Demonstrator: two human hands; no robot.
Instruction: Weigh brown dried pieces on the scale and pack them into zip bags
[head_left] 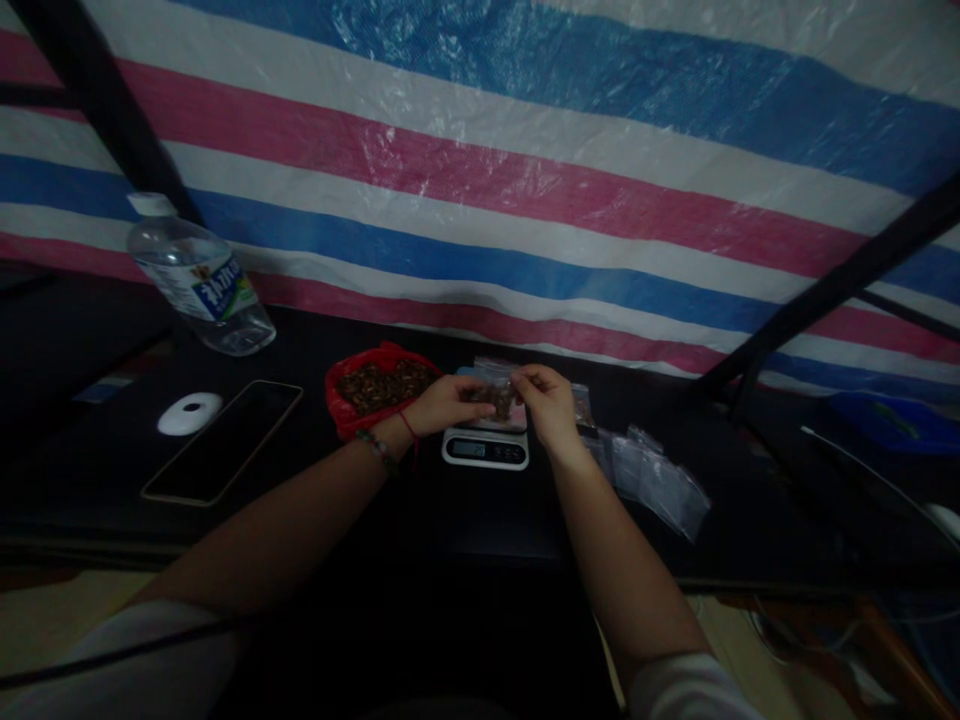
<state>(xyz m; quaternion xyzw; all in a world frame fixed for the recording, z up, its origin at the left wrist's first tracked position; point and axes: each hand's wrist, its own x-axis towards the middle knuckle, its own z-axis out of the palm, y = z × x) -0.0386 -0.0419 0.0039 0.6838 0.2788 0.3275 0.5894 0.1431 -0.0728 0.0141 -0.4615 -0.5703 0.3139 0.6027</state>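
Both hands, left (pixel 448 403) and right (pixel 550 405), pinch a small clear bag (pixel 497 392) with brown bits inside, just above a scale (pixel 486 446). Left of it, a red bag (pixel 379 386) lies open, full of brown pieces. Empty clear bags (pixel 660 482) lie right.

Clear glossy plastic pouch (pixel 498 392), woven shiny tarp (pixel 525 170), matt blk table (pixel 420 520), glossy phone (pixel 223 441)

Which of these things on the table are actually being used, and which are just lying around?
In use:
small clear bag, held by left hand and right hand
scale
red bag of brown pieces
spare clear bags

Lying about:
water bottle
phone
white round object
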